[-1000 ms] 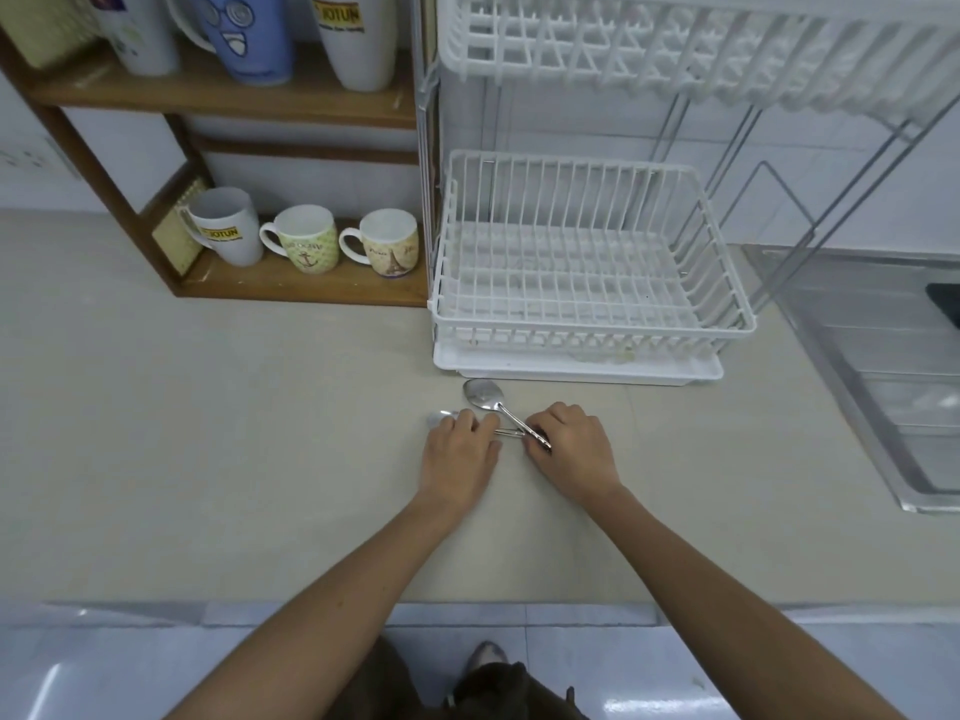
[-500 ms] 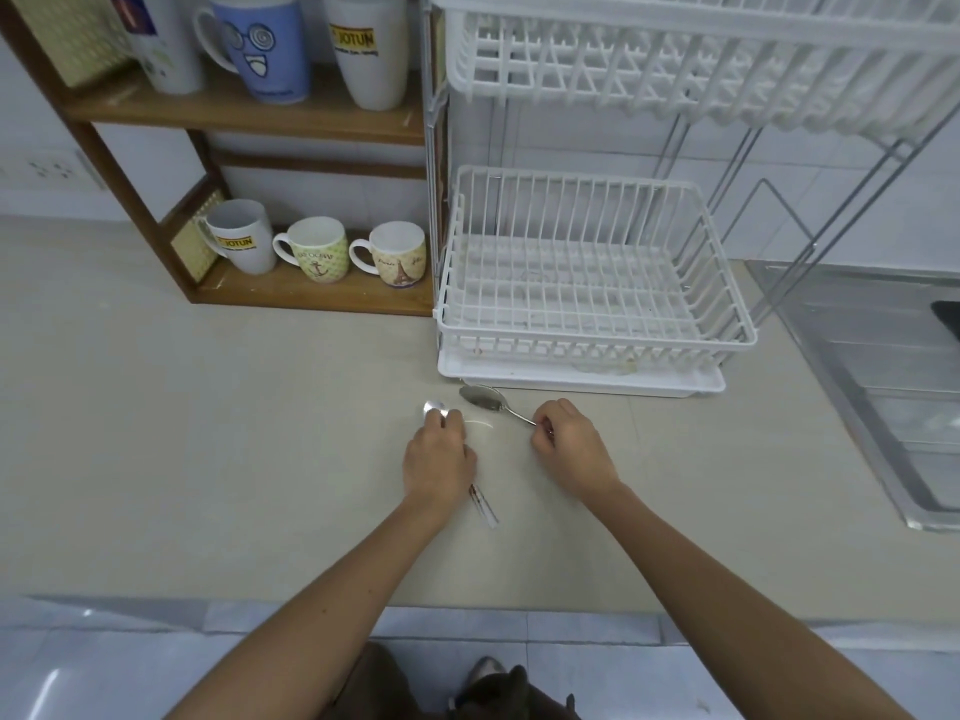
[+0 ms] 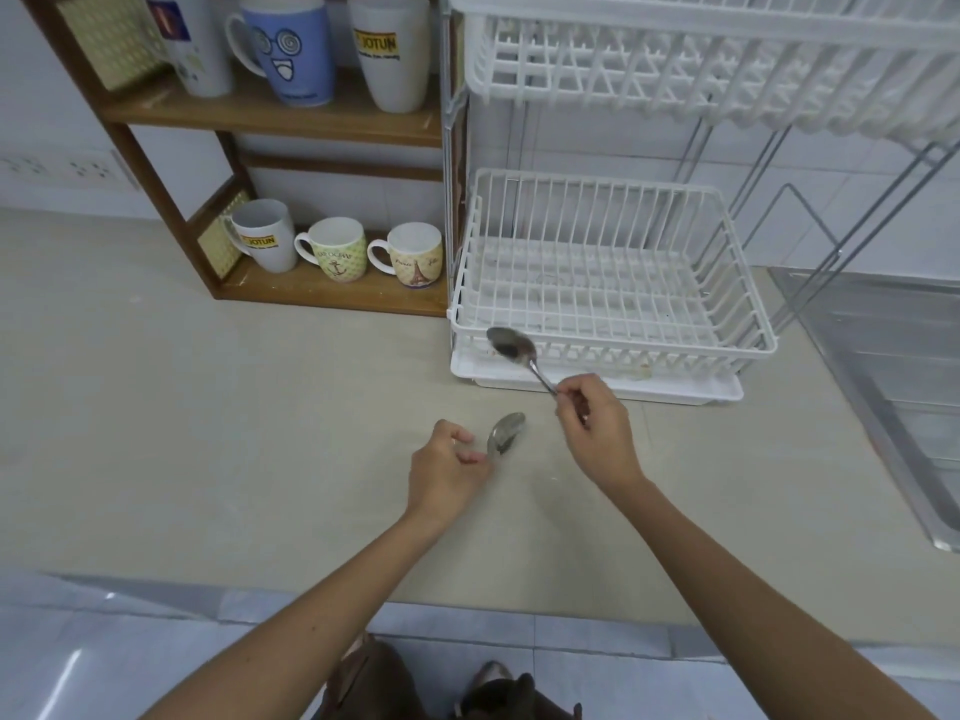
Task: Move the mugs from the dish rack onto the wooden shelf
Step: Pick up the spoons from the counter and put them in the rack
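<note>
**A:** Where do the mugs stand?

**B:** From my remote seat, I count six on the wooden shelf (image 3: 291,122): three tall ones on the upper board, three on the lower, among them the anchor mug (image 3: 336,248) and the tower mug (image 3: 414,255). The dish rack (image 3: 613,283) shows no mug in the lower basket; the upper tier is cut off by the frame, so I cannot vouch for it.

**A:** And the hands?

**B:** The right hand (image 3: 597,433) pinches the raised spoon (image 3: 511,344) by its handle, bowl hanging at the rack's front rim. The left hand (image 3: 447,470) is curled, fingertips pinching the handle of the second spoon (image 3: 505,432) low over the bench (image 3: 208,407).

**A:** What worries you?

**B:** The raised spoon's bowl looks dark, though that may be only a reflection. If it is wet, it could drip onto the bench. A thin handle pinched at its end may swivel and clatter against the wire. And both hands are busy with cutlery, so I judge any leftover mug would be unreachable.
</note>
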`<state>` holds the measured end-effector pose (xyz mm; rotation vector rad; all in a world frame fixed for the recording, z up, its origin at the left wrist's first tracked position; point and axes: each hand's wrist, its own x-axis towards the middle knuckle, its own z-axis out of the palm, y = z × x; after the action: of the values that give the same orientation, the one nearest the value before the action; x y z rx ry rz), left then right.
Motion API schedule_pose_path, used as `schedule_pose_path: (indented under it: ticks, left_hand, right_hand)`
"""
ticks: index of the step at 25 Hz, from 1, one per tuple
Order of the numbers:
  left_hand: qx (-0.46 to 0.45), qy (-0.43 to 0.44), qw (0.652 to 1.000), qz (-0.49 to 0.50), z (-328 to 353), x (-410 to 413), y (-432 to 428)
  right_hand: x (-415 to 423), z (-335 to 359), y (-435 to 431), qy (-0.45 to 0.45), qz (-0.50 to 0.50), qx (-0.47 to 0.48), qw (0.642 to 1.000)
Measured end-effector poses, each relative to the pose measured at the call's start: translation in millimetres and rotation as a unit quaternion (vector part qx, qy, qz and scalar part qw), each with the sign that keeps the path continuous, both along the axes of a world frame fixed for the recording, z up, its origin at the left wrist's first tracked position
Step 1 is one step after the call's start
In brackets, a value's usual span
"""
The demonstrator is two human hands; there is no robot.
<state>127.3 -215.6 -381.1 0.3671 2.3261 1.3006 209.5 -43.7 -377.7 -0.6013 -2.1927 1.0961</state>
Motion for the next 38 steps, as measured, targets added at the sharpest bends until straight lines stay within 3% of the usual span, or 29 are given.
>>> schedule_pose_path:
  ticks: [3, 6, 9, 13, 18, 26, 38]
  left_hand:
    - [0.106, -0.073, 0.992, -0.011, 29.7, -6.2, 12.5]
    - [0.232, -0.132, 0.964, -0.011, 68.8, -22.5, 44.5]
    - [0.263, -0.182, 0.947, 0.02, 98.7, -49.7, 88.3]
    - [0.281, -0.255, 0.923, 0.068, 107.9, -88.0, 144.5]
    - [0.181, -0.195, 0.961, 0.074, 83.0, -114.8, 182.5]
    - [0.075, -0.093, 0.993, 0.017, 48.0, -122.0, 216.6]
    - [-0.08, 0.103, 0.99, -0.06, 32.6, -133.9, 223.4]
  right_hand:
    - [-10.2, 36.3, 26.6, 0.06, -0.036, -0.048, 0.996]
    - [-27.5, 63.8, 62.9, 0.047, -0.095, -0.117, 0.987]
    - [-48.1, 76.8, 99.0, -0.019, -0.136, -0.161, 0.977]
    - [-67.0, 77.5, 129.7, -0.098, -0.119, -0.203, 0.967]
    - [-81.3, 67.4, 146.4, -0.177, -0.107, -0.203, 0.957]
    - [-103.7, 50.8, 152.1, -0.223, -0.112, -0.181, 0.951]
    - [-114.5, 44.8, 145.5, -0.356, -0.101, -0.023, 0.929]
